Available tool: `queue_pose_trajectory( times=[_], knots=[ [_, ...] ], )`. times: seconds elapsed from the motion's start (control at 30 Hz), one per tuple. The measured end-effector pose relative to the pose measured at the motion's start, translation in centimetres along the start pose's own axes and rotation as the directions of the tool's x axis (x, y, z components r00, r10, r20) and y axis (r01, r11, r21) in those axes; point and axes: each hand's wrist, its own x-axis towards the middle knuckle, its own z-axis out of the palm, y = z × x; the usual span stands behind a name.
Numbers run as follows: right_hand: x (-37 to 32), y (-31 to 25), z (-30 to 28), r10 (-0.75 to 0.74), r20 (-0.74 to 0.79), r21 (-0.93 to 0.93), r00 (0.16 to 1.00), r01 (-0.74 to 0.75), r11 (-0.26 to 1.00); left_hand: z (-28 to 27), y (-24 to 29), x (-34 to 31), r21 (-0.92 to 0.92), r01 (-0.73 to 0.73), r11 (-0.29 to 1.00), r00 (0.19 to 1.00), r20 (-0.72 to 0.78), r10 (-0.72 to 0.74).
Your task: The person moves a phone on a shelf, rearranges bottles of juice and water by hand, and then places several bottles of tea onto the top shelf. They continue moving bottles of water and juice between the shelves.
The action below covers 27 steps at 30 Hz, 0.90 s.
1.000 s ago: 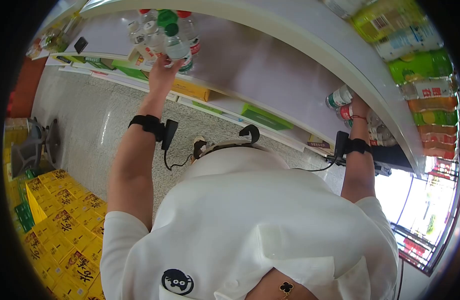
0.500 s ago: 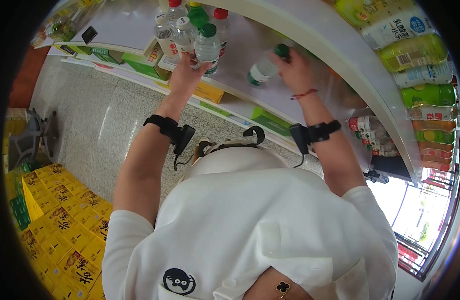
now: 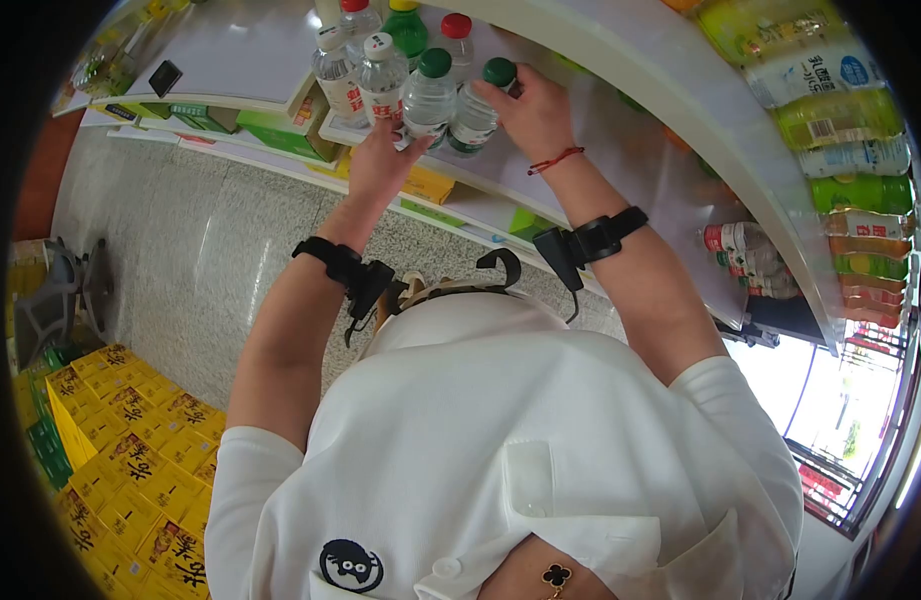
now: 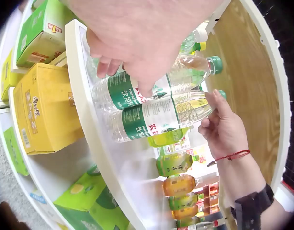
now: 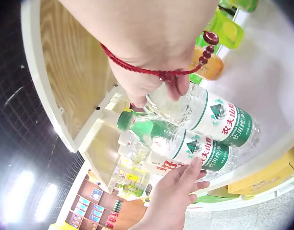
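My right hand [image 3: 538, 112] pinches a green-capped water bottle [image 3: 472, 115] around its cap and neck; the bottle stands upright near the shelf's front edge. Close beside it is a second green-capped water bottle [image 3: 428, 100], whose label [image 5: 192, 146] my left hand [image 3: 380, 165] touches with its thumb side. The left fingers lie low in front of a white-capped bottle [image 3: 383, 75]. Another white-capped bottle [image 3: 337, 75], a red-capped bottle [image 3: 456, 50] and a green bottle with a yellow cap [image 3: 406, 30] stand around them in the cluster.
More water bottles lie at the shelf's right end [image 3: 750, 260]. An upper shelf edge [image 3: 670, 110] curves overhead, with rows of drinks [image 3: 850, 120] above it. Boxes, one yellow [image 4: 46, 110], fill the lower shelf. Yellow cartons [image 3: 140, 460] are stacked on the floor at left.
My right hand has carried the green-capped bottle from the shelf's right end leftward to beside the other green-capped bottle. My left hand has stayed by the cluster.
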Motion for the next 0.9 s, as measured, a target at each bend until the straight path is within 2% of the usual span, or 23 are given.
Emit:
queue_pose_trajectory(
  times=[0.17,0.2,0.23,0.33,0.37,0.4,0.43,0.5,0.53,0.57,0.6,0.63,0.67,0.7,0.73,0.8,0.83,0.9],
  knots=[
    [-0.4,0.9,0.2,0.024,-0.008,0.058,1.0,-0.024,0.998,0.4,0.2,0.0,-0.033,0.078,0.996,0.996,0.04,-0.077],
    [-0.6,1.0,0.1,0.012,0.034,0.089,0.999,-0.015,0.996,0.5,-0.1,0.1,-0.03,0.093,0.995,0.994,0.063,-0.091],
    [-0.9,1.3,-0.4,-0.001,0.073,0.12,0.997,-0.007,0.993,0.8,-0.2,0.2,-0.044,0.074,0.996,0.995,0.077,-0.07],
    [-3.0,2.5,-2.6,0.022,0.053,0.163,0.998,-0.03,0.986,1.2,-0.1,-0.1,-0.056,0.044,0.997,0.998,0.04,-0.042],
    [-3.6,3.3,-3.9,0.027,0.041,0.156,0.999,-0.033,0.987,1.2,0.1,-0.2,-0.011,0.098,0.995,0.994,0.056,-0.097],
    [-4.5,4.4,-5.5,0.104,0.034,0.184,0.994,-0.109,0.977,1.2,0.3,-0.3,0.038,0.154,0.987,0.985,0.067,-0.156],
    [-5.5,5.8,-7.2,0.18,0.033,0.215,0.983,-0.182,0.959,1.4,0.4,-0.5,0.037,0.149,0.988,0.986,0.071,-0.151],
    [-7.2,10.2,-11.1,0.326,-0.081,0.197,0.942,-0.305,0.932,2.0,0.6,-0.8,0.076,0.16,0.984,0.987,0.021,-0.162],
    [-8.2,10.3,-14.3,0.386,-0.183,-0.02,0.904,-0.396,0.918,2.4,0.5,-0.9,0.076,0.158,0.985,0.987,0.021,-0.16],
    [-9.0,14.5,-16.9,0.41,-0.241,-0.027,0.88,-0.428,0.903,3.0,0.4,-1.1,0.044,0.122,0.992,0.992,-0.027,-0.121],
    [-10.0,14.9,-19.6,0.467,-0.359,0.065,0.808,-0.477,0.877,3.4,0.4,-1.2,0.013,0.085,0.996,0.994,-0.076,-0.084],
    [-11.0,16.8,-23.1,0.464,-0.417,0.019,0.781,-0.503,0.864,3.7,0.5,-1.3,0.013,0.084,0.996,0.994,-0.076,-0.083],
    [-13.0,25.7,-27.4,-0.192,-0.295,-0.586,0.936,-0.019,0.81,3.9,0.6,-1.3,0.005,0.102,0.995,0.992,-0.073,-0.101],
    [-14.0,25.4,-29.9,-0.001,-0.324,-0.812,0.946,-0.278,0.513,4.1,0.7,-1.2,-0.003,0.12,0.993,0.99,-0.072,-0.12],
    [-14.9,24.3,-32.1,0.162,-0.414,-0.897,0.896,-0.432,0.095,4.2,0.8,-1.2,-0.001,0.119,0.993,0.99,-0.075,-0.118],
    [-16.2,24.8,-35.6,0.179,-0.528,-0.826,0.83,-0.551,0.121,4.3,1.3,-1.2,0.028,0.175,0.984,0.983,-0.067,-0.173],
    [-16.6,26.4,-37.1,0.178,-0.525,-0.826,0.832,-0.549,0.13,4.3,1.8,-1.2,0.033,0.177,0.984,0.982,-0.075,-0.174],
    [-17.1,30.4,-39.3,0.331,-0.485,-0.72,0.809,-0.585,0.374,4.0,3.0,-1.5,0.014,0.213,0.977,0.974,-0.076,-0.211]
  ],
)
